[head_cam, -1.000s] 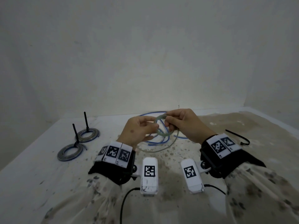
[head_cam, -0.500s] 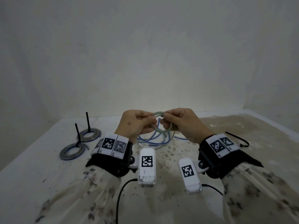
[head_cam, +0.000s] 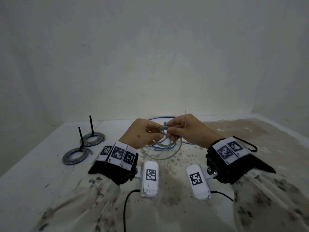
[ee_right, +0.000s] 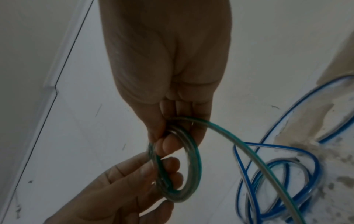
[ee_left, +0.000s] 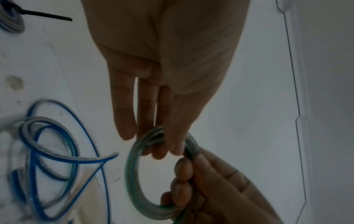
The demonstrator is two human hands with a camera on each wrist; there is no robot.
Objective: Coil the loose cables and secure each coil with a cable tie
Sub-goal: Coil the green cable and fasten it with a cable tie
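Note:
A small coil of green cable [head_cam: 160, 131] is held above the table between both hands. My left hand [head_cam: 156, 132] pinches its left side with thumb and fingertips, as the left wrist view shows: left hand [ee_left: 168, 148], green coil [ee_left: 134, 174]. My right hand [head_cam: 170, 130] grips the coil's right side, its fingers curled round the strands; in the right wrist view, right hand [ee_right: 168, 136], green coil [ee_right: 193, 166]. A free green strand [ee_right: 249, 153] runs from the coil down to the table. A loose blue cable [head_cam: 167, 117] lies in loops behind and under the hands.
Two coils tied with black cable ties lie at the left of the table, one farther back [head_cam: 93, 139] and one nearer [head_cam: 75, 155]. A loose black cable tie [head_cam: 245, 144] lies at the right. The white table [head_cam: 41, 173] meets walls at the back and right.
Both hands keep hold of the green coil. They rose a little, then came back down, and the right hand has drawn closer to the left.

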